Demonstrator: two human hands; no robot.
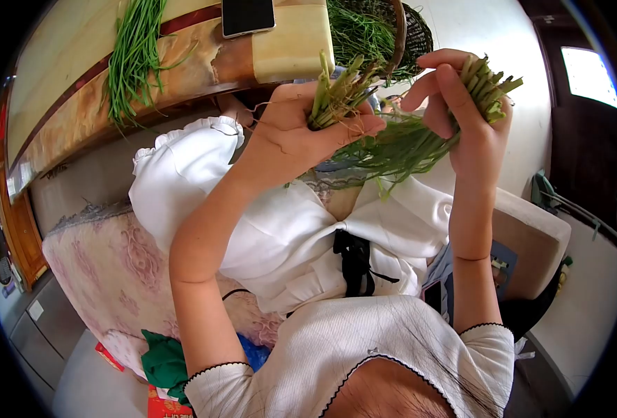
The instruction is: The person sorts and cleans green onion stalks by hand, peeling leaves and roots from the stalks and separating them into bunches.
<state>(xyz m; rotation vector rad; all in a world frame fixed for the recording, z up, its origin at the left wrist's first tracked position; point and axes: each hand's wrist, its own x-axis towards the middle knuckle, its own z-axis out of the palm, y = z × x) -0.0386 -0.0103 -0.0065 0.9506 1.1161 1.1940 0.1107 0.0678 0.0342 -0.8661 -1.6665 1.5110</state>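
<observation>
My left hand (287, 129) is closed round one bunch of chives (336, 94), its pale stem ends pointing up, with dry brown strands and root bits clinging to them. To the right, my right hand (472, 115) grips a second bunch of chives (486, 83) by the pale stems, thumb and index finger bent near the stem ends. Long green leaves (406, 150) hang between the two hands above my lap. Which leaves belong to which bunch I cannot tell.
On the table (204, 66) at upper left lie loose chives (133, 59) and a phone (248, 15). A wicker basket (416, 42) with more greens stands beyond my hands. I sit on a patterned sofa (113, 265); green cloth (166, 362) lies behind my left arm.
</observation>
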